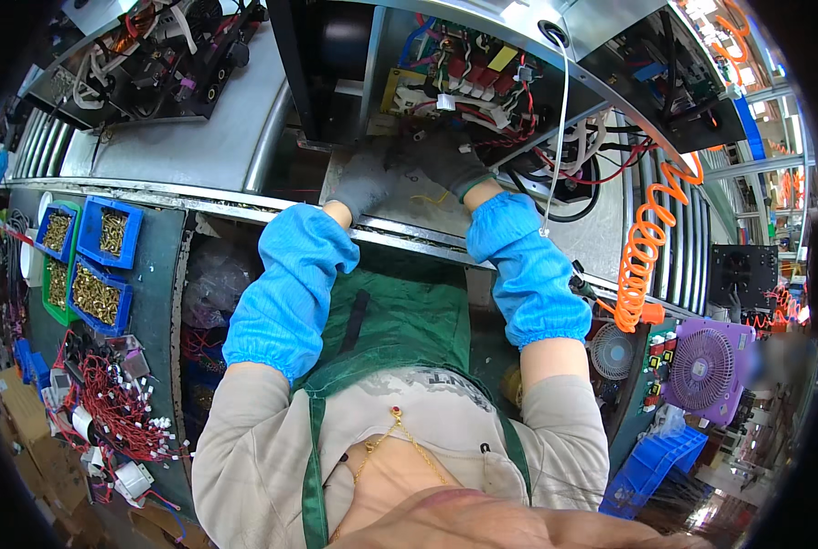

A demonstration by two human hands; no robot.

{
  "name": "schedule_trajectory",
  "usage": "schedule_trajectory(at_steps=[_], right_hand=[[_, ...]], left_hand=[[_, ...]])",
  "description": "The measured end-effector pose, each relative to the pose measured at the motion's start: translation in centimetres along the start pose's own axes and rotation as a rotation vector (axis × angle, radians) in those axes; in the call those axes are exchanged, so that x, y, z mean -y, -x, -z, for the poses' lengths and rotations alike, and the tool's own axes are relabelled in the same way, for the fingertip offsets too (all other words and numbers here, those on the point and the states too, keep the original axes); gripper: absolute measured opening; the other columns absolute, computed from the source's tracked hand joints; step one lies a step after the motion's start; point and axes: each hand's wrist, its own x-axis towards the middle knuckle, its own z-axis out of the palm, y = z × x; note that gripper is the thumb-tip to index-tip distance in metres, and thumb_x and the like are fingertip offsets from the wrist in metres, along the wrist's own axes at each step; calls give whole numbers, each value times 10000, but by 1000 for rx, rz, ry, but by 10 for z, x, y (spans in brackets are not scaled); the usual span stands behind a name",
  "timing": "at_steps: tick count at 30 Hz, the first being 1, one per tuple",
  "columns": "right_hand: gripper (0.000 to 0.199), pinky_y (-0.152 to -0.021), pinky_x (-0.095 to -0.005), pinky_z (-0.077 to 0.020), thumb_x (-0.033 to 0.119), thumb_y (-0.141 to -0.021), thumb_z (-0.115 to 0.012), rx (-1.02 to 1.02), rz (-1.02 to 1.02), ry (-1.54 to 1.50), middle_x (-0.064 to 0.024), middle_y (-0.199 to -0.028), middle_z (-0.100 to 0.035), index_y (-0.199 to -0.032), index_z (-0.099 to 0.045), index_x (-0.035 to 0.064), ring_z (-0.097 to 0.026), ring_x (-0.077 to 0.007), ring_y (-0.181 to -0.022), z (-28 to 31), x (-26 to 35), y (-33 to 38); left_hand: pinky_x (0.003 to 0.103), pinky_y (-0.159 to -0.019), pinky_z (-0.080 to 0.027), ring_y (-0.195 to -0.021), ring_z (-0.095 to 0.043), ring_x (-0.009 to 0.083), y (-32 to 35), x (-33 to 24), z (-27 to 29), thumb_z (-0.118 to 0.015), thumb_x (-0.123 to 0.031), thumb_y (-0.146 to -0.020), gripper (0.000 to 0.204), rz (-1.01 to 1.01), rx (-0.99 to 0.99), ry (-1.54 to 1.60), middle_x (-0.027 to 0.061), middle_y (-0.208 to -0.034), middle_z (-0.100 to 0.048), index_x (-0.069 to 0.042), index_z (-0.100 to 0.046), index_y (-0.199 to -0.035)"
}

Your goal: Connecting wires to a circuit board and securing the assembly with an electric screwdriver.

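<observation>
My left hand (pixel 369 176), in a dark grey glove, reaches to the lower front of an open metal cabinet (pixel 369 73). Close beside it, my right hand (pixel 448 165) wears the same kind of glove. The fingers of both hands curl toward each other and look closed; whatever lies between them is too dark to make out. Just beyond the fingers are a circuit board (pixel 468 69) with white connectors and twisted red and black wires (pixel 516 135). A thin yellow wire (pixel 432 198) lies on the metal surface below my right hand.
Blue bins (pixel 101 293) of brass-coloured screws and a heap of red wires (pixel 121 407) lie on the left bench. A white cable (pixel 562 119) hangs beside my right hand. An orange coiled hose (pixel 642 242) and a purple fan (pixel 701 368) are at the right. Another opened unit (pixel 166 73) stands far left.
</observation>
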Motion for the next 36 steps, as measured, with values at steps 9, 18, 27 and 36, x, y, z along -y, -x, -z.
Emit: schedule_trajectory(at_steps=[9,18,27,36], right_hand=[[415,-737,-399,-482,145,-760,-565,94,-476,-16,-186,-1041,-554,-1145,-479,13,-568,-333,-942,24,37,28],[418,-684,-416,-499,120,-743,-570,-49,-350,154,-163,-1035,-568,-1151,-482,88,-592,-301,-928,-1,12,38],[301,-668,-433,-488,126,-730,-586,149,-470,188,-180,-950,-578,-1019,-532,63,-579,-332,-892,9,22,23],[255,-718,-420,-467,104,-729,-564,-43,-339,166,-175,-939,-575,-977,-565,46,-573,-335,-851,11,32,29]], left_hand=[[447,-749,-448,-854,-548,371,32,-11,10,-562,-189,-766,323,-181,-359,-251,214,-928,-562,-62,-535,-1061],[463,-732,-455,-824,-575,363,19,-4,-9,-563,-240,-775,380,-114,-126,-125,200,-876,-595,-110,-524,-1130],[416,-810,-468,-939,-589,344,-6,-31,7,-519,-455,-807,512,9,67,-306,167,-1039,-610,-175,-486,-1235],[403,-834,-456,-937,-590,334,2,-32,24,-533,-434,-813,457,9,156,-338,168,-1031,-617,-185,-526,-1196]])
